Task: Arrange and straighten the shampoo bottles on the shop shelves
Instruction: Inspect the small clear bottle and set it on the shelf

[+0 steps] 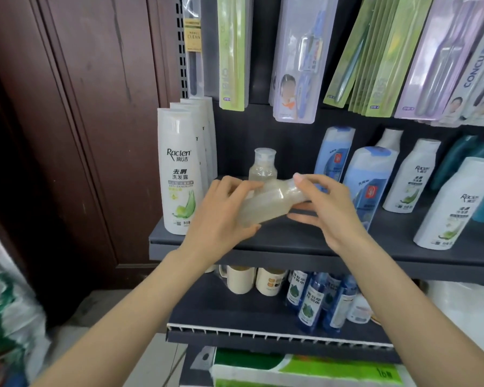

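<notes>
Clear plastic bottle of pale, cloudy liquid, held in both hands just above the dark middle shelf. Lying nearly flat, long axis slanting from lower left up to upper right, cap end toward the right. Left hand wrapped around the wide base, fingers over the top, thumb beneath. Right hand pinching the neck and cap end, lower fingers spread under it. Directly behind the held bottle, a second clear bottle standing upright, partly filled with pale liquid. Left of the held bottle, a row of tall white Raclen shampoo bottles, upright. Right of it, blue bottles, then shorter white Raclen bottles, leaning in the wide-angle view. Above, hanging toothbrush packs. Below, mugs and blue bottles with green labels.
</notes>
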### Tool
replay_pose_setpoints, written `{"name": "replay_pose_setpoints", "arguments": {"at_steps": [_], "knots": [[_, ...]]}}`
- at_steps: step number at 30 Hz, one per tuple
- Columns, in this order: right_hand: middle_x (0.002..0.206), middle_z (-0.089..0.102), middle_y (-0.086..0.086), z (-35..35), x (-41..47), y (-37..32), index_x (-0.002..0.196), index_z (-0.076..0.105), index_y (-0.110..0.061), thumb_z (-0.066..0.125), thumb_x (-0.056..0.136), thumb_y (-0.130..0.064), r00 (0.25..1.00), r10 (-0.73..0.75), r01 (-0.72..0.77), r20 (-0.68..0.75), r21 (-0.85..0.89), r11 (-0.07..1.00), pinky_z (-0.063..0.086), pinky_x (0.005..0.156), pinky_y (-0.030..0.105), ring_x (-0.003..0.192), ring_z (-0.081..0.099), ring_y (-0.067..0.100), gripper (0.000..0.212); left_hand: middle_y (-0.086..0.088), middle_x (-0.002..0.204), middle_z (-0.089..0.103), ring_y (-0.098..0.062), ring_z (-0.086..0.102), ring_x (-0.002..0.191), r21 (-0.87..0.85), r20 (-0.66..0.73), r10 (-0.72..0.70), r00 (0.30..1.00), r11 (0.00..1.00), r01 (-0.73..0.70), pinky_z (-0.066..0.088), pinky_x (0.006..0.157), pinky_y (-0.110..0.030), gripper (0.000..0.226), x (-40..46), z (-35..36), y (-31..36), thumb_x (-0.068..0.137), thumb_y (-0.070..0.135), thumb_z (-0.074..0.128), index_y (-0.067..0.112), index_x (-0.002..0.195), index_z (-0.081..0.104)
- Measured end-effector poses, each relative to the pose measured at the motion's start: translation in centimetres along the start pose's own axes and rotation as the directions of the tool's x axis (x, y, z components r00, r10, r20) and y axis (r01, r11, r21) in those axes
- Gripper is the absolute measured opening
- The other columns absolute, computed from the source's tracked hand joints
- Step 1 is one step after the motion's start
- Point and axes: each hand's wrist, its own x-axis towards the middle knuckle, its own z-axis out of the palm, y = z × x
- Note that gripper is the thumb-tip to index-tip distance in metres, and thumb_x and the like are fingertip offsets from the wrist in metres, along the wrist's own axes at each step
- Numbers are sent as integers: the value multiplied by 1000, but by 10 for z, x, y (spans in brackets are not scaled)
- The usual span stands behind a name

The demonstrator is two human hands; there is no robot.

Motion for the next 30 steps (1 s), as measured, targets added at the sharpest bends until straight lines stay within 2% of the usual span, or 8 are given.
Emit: {"name": "replay_pose_setpoints", "arguments": {"at_steps": [4, 8, 12, 15, 19, 22, 25, 30], "knots": [[111, 66, 12, -2, 0, 6, 110, 64, -10, 61, 90, -17, 1000, 3, -3, -2, 166, 986, 59, 78, 37, 99, 67, 23, 21, -3, 118, 49, -17, 41, 107, 86, -35, 92, 995, 992, -89, 38, 87, -25, 76, -2, 0, -6, 64, 26, 84, 20, 131, 47], [111, 66, 13, -6, 2, 11, 113, 65, -8, 57, 91, -10, 999, 41, -28, -29, 349, 937, 59, 74, 34, 101, 66, 22, 24, 4, 124, 42, -7, 40, 114, -84, 64, 19, 998, 996, -14, 30, 92, -15, 79, -6, -3, -13, 73, 28, 78, 29, 139, 35], [115, 65, 15, -10, 6, 13, 115, 64, -9, 52, 92, -8, 1000, 23, -25, 11, 385, 922, 58, 77, 33, 104, 65, 23, 26, 4, 121, 47, -7, 45, 111, -121, 50, 84, 995, 990, -77, 34, 95, -15, 77, -9, -6, -16, 71, 26, 79, 38, 132, 34], [112, 68, 14, -11, 7, 12, 116, 63, -9, 54, 93, -12, 999, 16, -30, 44, 364, 931, 58, 77, 33, 101, 67, 22, 26, 9, 120, 51, 2, 48, 108, -294, 11, 16, 1000, 956, -12, 42, 93, -14, 65, -7, -12, -12, 72, 26, 79, 41, 123, 43], [113, 68, 9, -9, 9, 10, 117, 63, -12, 56, 92, -17, 999, 6, -16, 36, 274, 962, 58, 81, 34, 104, 66, 20, 27, 12, 112, 62, -6, 61, 97, -579, 175, -184, 967, 775, 252, 54, 75, -20, 55, -4, -16, -10, 71, 27, 80, 37, 117, 51], [113, 68, 8, -7, 10, 9, 117, 63, -13, 55, 92, -14, 999, 9, -21, 49, 250, 968, 56, 85, 35, 107, 64, 19, 26, 0, 107, 66, -16, 66, 91, -648, 333, -281, 900, 626, 435, 56, 69, -27, 44, -5, -15, -11, 77, 26, 74, 31, 116, 54], [112, 68, 10, -6, 9, 9, 114, 64, -11, 51, 93, -8, 996, 21, -50, 92, 327, 944, 57, 83, 34, 104, 66, 20, 24, -9, 104, 68, -16, 67, 83, -699, 437, -383, 814, 425, 575, 52, 62, -23, 30, -4, -15, -9, 87, 27, 61, 22, 116, 57], [109, 71, 1, -8, 9, 9, 115, 64, -16, 55, 92, -14, 987, -67, 32, 143, 240, 970, 55, 89, 33, 104, 66, 15, 25, -17, 97, 71, -12, 66, 69, -707, 616, -364, 699, 136, 694, 48, 52, -16, 49, 1, -16, -7, 82, 50, 51, 17, 118, 58]]}}
